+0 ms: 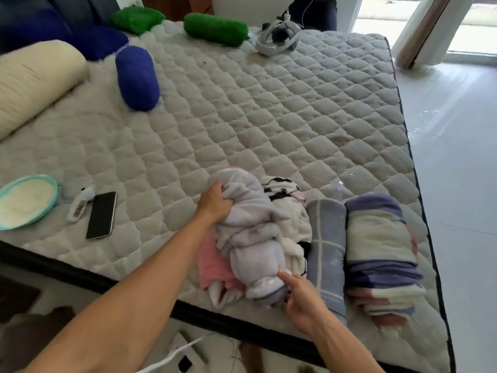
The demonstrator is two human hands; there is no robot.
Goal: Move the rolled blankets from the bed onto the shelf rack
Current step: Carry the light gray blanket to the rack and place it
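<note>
The quilted bed fills the view, with a row of rolled blankets near its front right corner. A striped purple-and-cream roll lies furthest right, with a grey checked roll touching it. Next comes the lavender-grey rolled blanket, which rests on top of a pink blanket and a white-and-black one. The left hand clutches its far end. The right hand holds the near end – forefinger straight along the fabric, other fingers curled beneath. A phone lies well to the left.

floor: glossy white tile | curtain: beige | window: bright, likely daylight
</note>
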